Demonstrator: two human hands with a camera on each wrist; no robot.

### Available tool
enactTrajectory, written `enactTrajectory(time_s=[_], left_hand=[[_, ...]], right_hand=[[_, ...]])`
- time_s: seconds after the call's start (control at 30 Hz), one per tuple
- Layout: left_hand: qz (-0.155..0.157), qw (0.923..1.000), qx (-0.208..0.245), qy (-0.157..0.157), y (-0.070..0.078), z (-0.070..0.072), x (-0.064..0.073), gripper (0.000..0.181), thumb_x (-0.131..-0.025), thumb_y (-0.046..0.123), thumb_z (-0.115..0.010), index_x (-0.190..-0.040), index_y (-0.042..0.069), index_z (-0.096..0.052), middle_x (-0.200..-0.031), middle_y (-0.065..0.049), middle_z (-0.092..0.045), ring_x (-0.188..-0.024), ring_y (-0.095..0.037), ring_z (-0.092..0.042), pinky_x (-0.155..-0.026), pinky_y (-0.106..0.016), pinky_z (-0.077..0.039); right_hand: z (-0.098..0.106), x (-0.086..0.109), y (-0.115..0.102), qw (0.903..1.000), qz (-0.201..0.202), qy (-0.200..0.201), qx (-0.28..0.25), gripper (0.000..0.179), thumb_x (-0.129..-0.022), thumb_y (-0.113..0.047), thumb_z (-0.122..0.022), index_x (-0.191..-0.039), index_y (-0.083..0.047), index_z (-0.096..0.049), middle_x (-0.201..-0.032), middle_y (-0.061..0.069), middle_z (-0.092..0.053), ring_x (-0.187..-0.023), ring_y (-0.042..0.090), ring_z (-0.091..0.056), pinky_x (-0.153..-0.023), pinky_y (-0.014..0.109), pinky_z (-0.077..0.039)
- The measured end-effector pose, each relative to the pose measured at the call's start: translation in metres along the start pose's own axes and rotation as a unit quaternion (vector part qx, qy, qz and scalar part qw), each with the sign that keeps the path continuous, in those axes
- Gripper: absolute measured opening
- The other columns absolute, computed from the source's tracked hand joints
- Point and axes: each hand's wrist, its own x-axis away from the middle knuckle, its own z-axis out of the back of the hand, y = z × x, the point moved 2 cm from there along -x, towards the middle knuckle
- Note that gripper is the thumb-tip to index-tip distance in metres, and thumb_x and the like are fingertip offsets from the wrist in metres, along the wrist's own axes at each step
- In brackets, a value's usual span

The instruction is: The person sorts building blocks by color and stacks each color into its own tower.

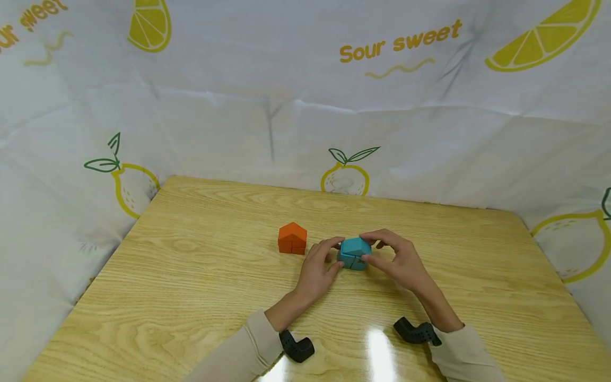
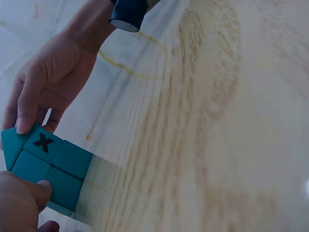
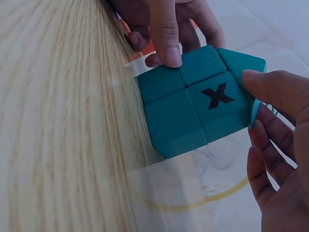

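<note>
A teal house-shaped puzzle cube (image 1: 352,260), with a peaked top over square segments, stands on the table between both hands. A black X marks one square on its face, plain in the right wrist view (image 3: 217,95). My left hand (image 1: 316,270) grips its lower left side, thumb on the front face. On the peaked top piece (image 3: 244,65), my right hand (image 1: 402,261) pinches from the right with thumb and fingers. In the right wrist view this top sits slightly askew to the squares. The cube's back is hidden.
Left of the hands stands an orange house-shaped puzzle cube (image 1: 292,239) on the wooden table (image 1: 200,286). A white cloth (image 1: 229,138) printed with lemons rises behind the table's far edge. Black devices (image 1: 298,347) are strapped at both wrists.
</note>
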Motion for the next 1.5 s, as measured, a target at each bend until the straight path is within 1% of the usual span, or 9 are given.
enactTrajectory(time_s=[0.13,0.33,0.6,0.83,1.23,1.5], left_hand=[[-0.002,1.0,0.0,0.0,0.0,0.0,0.0,0.052,-0.085,0.003,-0.072,-0.132,0.013,-0.053,-0.116,-0.004,-0.06,-0.082,-0.02,-0.05,-0.071,-0.027,-0.042],[-0.001,1.0,-0.001,0.0,0.001,0.0,0.0,0.053,-0.084,0.002,-0.072,-0.132,0.014,-0.053,-0.116,-0.004,-0.06,-0.082,-0.02,-0.05,-0.071,-0.027,-0.041],[0.0,1.0,-0.001,-0.002,0.001,0.001,-0.001,0.052,-0.085,0.002,-0.072,-0.132,0.014,-0.053,-0.116,-0.004,-0.06,-0.083,-0.02,-0.049,-0.071,-0.027,-0.042],[0.001,1.0,0.0,-0.002,0.002,0.002,-0.002,0.051,-0.084,0.001,-0.072,-0.131,0.012,-0.054,-0.116,-0.004,-0.06,-0.083,-0.021,-0.05,-0.072,-0.028,-0.042],[0.005,1.0,0.0,-0.003,0.001,0.001,-0.001,0.052,-0.084,0.002,-0.072,-0.132,0.013,-0.053,-0.117,-0.004,-0.06,-0.083,-0.021,-0.05,-0.073,-0.029,-0.042],[0.001,1.0,0.001,-0.002,0.001,0.001,0.0,0.052,-0.084,0.002,-0.072,-0.132,0.013,-0.053,-0.117,-0.004,-0.06,-0.083,-0.02,-0.05,-0.073,-0.029,-0.042]], right_hand=[[-0.002,0.002,0.01,1.0,-0.004,-0.004,-0.003,0.046,-0.079,0.003,-0.076,-0.122,-0.009,-0.064,-0.113,0.002,-0.063,-0.099,0.012,-0.057,-0.079,0.039,-0.046],[-0.002,0.003,0.011,0.9999,-0.009,-0.011,-0.008,0.044,-0.081,-0.003,-0.076,-0.122,-0.011,-0.064,-0.115,-0.001,-0.062,-0.1,0.013,-0.057,-0.08,0.036,-0.046],[-0.003,0.002,0.011,0.9999,0.013,-0.004,-0.006,0.048,-0.078,0.003,-0.076,-0.122,-0.008,-0.064,-0.114,0.004,-0.063,-0.099,0.015,-0.058,-0.078,0.036,-0.046],[-0.003,0.001,0.012,0.9998,0.002,-0.015,-0.009,0.046,-0.081,-0.003,-0.076,-0.124,-0.011,-0.064,-0.116,0.0,-0.062,-0.101,0.013,-0.057,-0.079,0.037,-0.046],[-0.004,0.002,0.014,0.9997,0.018,-0.011,-0.009,0.047,-0.08,0.001,-0.075,-0.123,-0.009,-0.063,-0.117,0.002,-0.062,-0.101,0.014,-0.057,-0.079,0.034,-0.047],[-0.004,0.003,0.014,0.9998,0.008,-0.011,-0.013,0.046,-0.08,0.0,-0.076,-0.123,-0.01,-0.063,-0.117,0.002,-0.062,-0.103,0.014,-0.057,-0.08,0.032,-0.046]])
